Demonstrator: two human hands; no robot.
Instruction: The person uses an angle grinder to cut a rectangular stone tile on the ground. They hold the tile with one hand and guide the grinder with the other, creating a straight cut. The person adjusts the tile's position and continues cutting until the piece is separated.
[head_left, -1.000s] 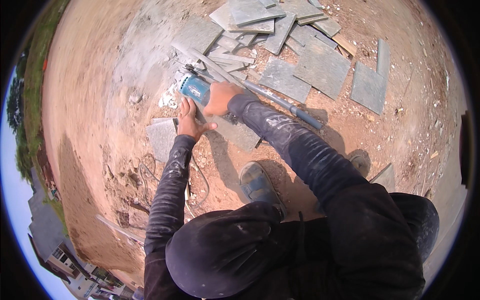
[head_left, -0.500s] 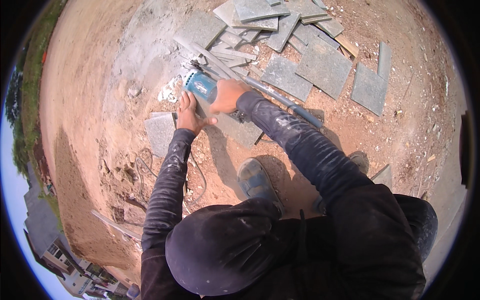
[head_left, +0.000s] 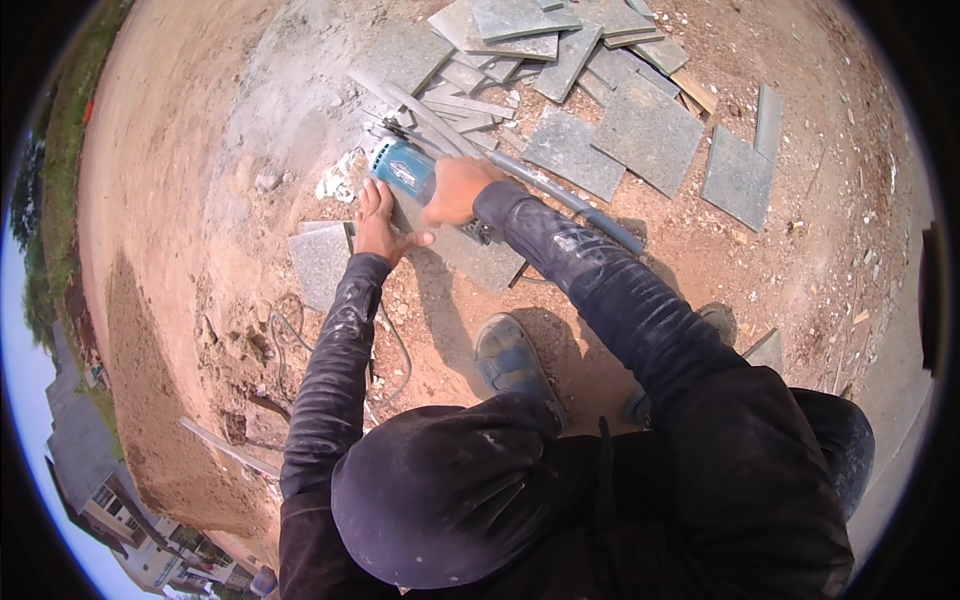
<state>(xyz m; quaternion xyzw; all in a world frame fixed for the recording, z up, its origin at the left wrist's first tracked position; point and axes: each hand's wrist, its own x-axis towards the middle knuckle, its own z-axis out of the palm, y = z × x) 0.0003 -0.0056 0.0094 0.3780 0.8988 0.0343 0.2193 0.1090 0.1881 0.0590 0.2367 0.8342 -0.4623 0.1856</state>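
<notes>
My right hand (head_left: 460, 190) is wrapped round a teal handheld power cutter (head_left: 402, 168), whose blade end points up and away to the left. The cutter rests over a grey stone slab (head_left: 480, 268) on the ground; the hand hides its rear grip. My left hand (head_left: 380, 228) lies on the slab's left edge, fingers stretched forward and thumb out to the right, close beside the cutter. Pale dust hangs around the blade, so its contact with the stone cannot be made out. Another grey slab (head_left: 320, 268) lies just left of my left hand.
Stone slabs (head_left: 650, 130) lie piled at the far side, with a grey pipe (head_left: 570, 200) near my right forearm. A cable (head_left: 405, 350) loops by my left forearm. My shoe (head_left: 515, 355) stands on reddish dirt. A pale strip (head_left: 230, 447) lies at lower left.
The cutter has shifted very slightly to the right and nearer, and the dust at its blade looks brighter. Both hands keep nearly the same place.
</notes>
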